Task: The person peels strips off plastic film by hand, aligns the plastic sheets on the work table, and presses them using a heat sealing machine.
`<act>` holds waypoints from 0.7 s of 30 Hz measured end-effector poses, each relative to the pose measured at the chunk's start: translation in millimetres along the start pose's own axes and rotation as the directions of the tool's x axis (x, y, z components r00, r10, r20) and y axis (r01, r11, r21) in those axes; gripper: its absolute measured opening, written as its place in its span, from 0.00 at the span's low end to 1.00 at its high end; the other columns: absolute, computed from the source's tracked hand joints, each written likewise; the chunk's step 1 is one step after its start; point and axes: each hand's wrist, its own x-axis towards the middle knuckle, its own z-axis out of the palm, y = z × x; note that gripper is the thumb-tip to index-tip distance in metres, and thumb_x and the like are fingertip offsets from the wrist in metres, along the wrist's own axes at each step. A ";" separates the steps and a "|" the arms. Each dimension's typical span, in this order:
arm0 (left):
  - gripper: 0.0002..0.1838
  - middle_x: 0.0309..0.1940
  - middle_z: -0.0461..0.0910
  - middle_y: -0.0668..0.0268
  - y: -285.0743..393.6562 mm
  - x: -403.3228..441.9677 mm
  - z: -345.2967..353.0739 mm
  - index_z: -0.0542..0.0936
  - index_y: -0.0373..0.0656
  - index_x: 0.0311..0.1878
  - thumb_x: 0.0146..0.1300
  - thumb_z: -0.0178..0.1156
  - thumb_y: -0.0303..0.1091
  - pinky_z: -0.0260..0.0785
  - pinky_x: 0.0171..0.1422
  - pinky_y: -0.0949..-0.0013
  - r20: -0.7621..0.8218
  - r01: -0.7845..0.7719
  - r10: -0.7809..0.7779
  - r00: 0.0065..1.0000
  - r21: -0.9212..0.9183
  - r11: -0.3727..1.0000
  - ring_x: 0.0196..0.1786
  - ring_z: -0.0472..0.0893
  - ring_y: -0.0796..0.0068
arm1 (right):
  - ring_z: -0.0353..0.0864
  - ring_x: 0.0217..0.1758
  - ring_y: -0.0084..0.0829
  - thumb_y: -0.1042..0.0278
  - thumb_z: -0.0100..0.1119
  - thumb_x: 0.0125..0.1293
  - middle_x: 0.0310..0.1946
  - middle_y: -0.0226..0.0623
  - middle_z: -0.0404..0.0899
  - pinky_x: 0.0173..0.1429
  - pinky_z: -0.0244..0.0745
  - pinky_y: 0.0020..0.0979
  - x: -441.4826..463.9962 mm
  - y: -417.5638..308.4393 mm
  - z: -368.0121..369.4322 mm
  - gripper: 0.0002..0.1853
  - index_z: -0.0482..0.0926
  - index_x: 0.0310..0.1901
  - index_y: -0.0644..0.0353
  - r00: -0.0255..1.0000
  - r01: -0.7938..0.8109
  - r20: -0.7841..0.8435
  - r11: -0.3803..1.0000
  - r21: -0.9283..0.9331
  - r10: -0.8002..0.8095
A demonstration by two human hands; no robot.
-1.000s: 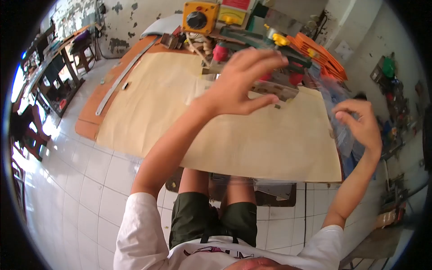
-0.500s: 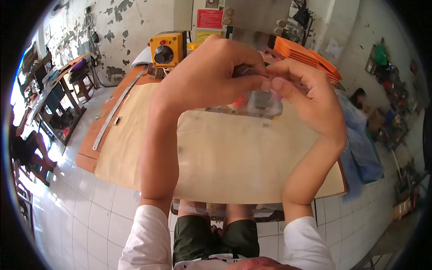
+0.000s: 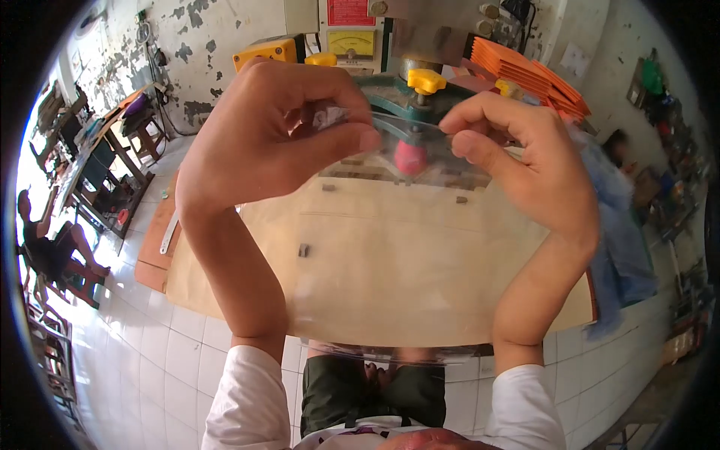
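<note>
A clear plastic sheet (image 3: 450, 161) is stretched between my two hands above the table, its upper edge running from one pinch to the other. My left hand (image 3: 262, 142) is closed on the sheet's left part, thumb against the fingers, with some crumpled clear film (image 3: 330, 116) bunched inside. On the other side my right hand (image 3: 532, 161) pinches the sheet between thumb and fingertips. Through the film I see a round pink knob (image 3: 410, 156) on a machine. Below lies a tan board or paper (image 3: 405, 255) with a few small dark pieces (image 3: 304, 250) on it.
The green machine frame (image 3: 375, 94) bears a yellow star knob (image 3: 426, 81); behind is a yellow dial meter (image 3: 351, 45). A yellow control box (image 3: 266, 52) stands left. Orange folded sheets (image 3: 525, 71) lie right, above blue plastic (image 3: 615, 217). A person (image 3: 56, 244) sits far left.
My hands have moved apart, the left one going left and the right one slightly right. The film between them is now spread, and the machine's knobs show in the gap.
</note>
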 end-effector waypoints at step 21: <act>0.08 0.29 0.83 0.71 2.1 0.8 1.8 0.86 0.37 0.38 0.58 0.72 0.28 0.62 0.30 0.78 0.037 -0.031 0.027 0.999 0.105 0.994 0.26 0.71 0.87 | 0.80 0.33 0.16 0.73 0.66 0.66 0.32 0.32 0.85 0.38 0.75 0.19 8.6 -11.7 21.7 0.06 0.83 0.40 0.67 0.971 -0.235 0.119 0.907 0.349 0.206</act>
